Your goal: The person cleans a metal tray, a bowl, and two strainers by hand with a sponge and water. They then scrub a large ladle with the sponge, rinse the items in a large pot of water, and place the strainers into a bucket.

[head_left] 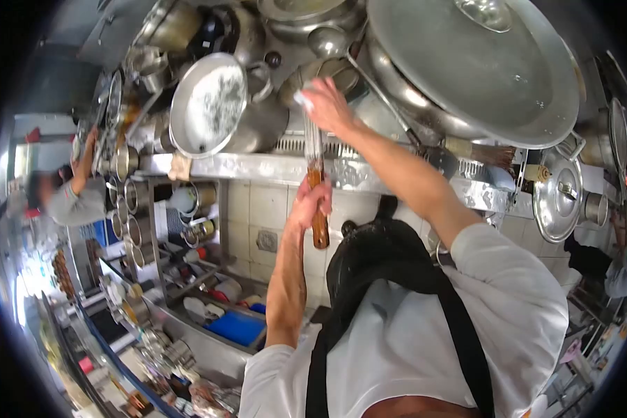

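My left hand (311, 202) is wrapped round the wooden handle of a long wire whisk (314, 143), which stands roughly upright in view over the steel counter's front edge. Up at the wire end, my right hand (329, 108) has its fingers bent around the wires, with a small white wad (302, 99) showing at the fingertips. Just left of the wires is a tilted metal pot (209, 104) with a whitish, foamy-looking inside. A ladle (327, 43) with a long dark handle lies behind my right hand.
A very wide metal pan (460, 66) fills the back right, a metal bowl (486, 14) at its far side. Near its right side are a brush (491, 153) and a round lid (558, 196). A blue board (237, 326) lies below left. Another person (76, 198) works at far left.
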`<state>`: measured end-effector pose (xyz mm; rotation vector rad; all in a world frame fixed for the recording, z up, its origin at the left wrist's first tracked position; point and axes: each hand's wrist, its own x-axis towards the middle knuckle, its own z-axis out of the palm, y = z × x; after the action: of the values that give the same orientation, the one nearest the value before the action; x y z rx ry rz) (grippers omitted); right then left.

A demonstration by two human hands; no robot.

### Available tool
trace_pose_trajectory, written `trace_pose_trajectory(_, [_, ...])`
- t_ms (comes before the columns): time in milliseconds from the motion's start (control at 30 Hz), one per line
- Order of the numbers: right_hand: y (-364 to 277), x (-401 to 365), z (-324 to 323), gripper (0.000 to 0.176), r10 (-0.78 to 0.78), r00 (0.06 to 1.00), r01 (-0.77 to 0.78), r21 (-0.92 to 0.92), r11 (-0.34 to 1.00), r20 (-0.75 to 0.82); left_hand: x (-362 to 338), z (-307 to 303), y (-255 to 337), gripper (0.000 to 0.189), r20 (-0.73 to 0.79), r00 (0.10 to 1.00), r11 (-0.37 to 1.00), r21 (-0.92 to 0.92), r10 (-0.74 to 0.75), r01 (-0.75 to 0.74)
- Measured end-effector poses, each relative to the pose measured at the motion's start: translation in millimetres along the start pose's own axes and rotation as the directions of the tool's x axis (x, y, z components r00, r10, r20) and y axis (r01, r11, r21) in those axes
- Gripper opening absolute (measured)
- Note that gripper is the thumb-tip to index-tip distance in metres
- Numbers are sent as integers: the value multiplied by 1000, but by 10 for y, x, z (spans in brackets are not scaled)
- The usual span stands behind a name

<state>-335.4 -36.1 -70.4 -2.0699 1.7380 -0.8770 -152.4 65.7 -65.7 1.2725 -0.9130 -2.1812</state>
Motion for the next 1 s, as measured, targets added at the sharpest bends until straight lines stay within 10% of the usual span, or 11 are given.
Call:
trace_pose_trajectory(233, [-73, -111, 468, 28, -339, 940, 338, -51, 940, -22, -199, -308, -137, 17, -3, 999, 993, 110, 52, -52])
trace_pose_trajectory(333, [102, -35, 315, 26, -137, 943, 57, -262, 963, -302, -530, -446, -247, 26, 77, 997, 977, 208, 24, -39])
trace_pose_trajectory(367, [-15, -298, 387, 29, 336, 866, -192, 373, 908, -371, -760, -542, -391, 31, 9, 1000, 978, 206, -24, 22])
trace_pose_trajectory(400, [-134, -414, 444, 34, 704, 696, -266, 860, 436, -141, -886, -632, -506, 36, -57, 997, 977, 203, -60, 71])
trace_pose_trajectory(500, [-575, -925, 810, 48, 917, 379, -442, 895, 59, 126, -1054, -562, -775, 56, -155, 985, 992, 90, -74, 89])
trace_pose_trajectory(533, [-844, -890, 688, 48, 887, 459, -336, 935, 116, 55, -1068, -605, -820, 58, -109, 994, 988, 152, -20, 36])
trace_pose_trajectory(600, [-761, -771, 634, 44, 609, 695, -402, 495, 770, -383, -1187, -655, -803, 52, -39, 998, 991, -128, -51, 46])
trace_pose_trajectory(700, [-735, -885, 732, 40, 225, 879, -230, 40, 972, -421, -1263, -1044, -855, 49, -135, 987, 934, -355, -84, 31])
trace_pose_trajectory(833, [-1755, -1777, 1141, 36, -263, 943, 288, 105, 952, -204, -1029, -1225, -828, 44, -363, 929, 945, -323, -79, -46])
trace_pose_trajectory(900, [-1725, -1527, 1134, 37, -236, 966, 243, 61, 968, -103, -1175, -952, -624, 49, -487, 867, 914, -390, -105, -108])
trace_pose_trajectory(1000, [-1118, -715, 927, 36, 129, 990, -124, -81, 989, 61, -980, -1431, -899, 63, -26, 1000, 930, -368, 12, -21])
